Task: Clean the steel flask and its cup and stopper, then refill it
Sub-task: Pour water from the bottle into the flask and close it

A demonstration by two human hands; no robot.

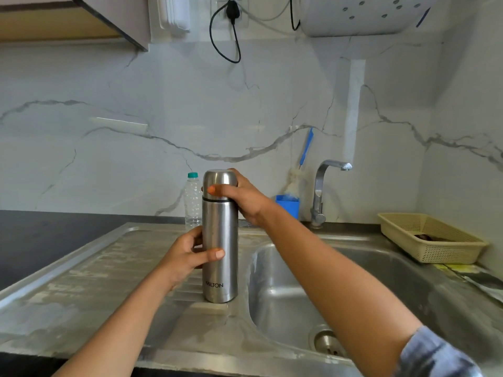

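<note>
While the steel flask [220,229] stands upright on the ribbed drainboard [81,281], close to the left rim of the sink basin [285,295], both hands are on it. The cup [219,178] sits inverted on the flask's top, with a dark ring showing at the joint below it. The left hand [185,254] grips the flask body at about mid-height, thumb across the front and fingers curled round the far side. The right hand [247,200] reaches in from the right and grips the cup, thumb laid across its front and fingers wrapped behind. Lettering reads on the lower front of the flask. A clear plastic bottle [192,200] with a teal cap stands just behind the flask at the back of the drainboard; whether the two touch cannot be told. A steel tap [321,191] rises behind the basin, its spout turned to the right. Left of the tap stands a blue holder [288,206], and a blue-handled brush [306,148] leans against the marble-patterned wall [109,159] above it. A cream plastic basket [430,251] rests at the far right of the sink unit, holding something dark that cannot be identified. The drain [326,342] shows in the basin floor. A blue-grey sleeve [435,355] covers the right upper arm.
</note>
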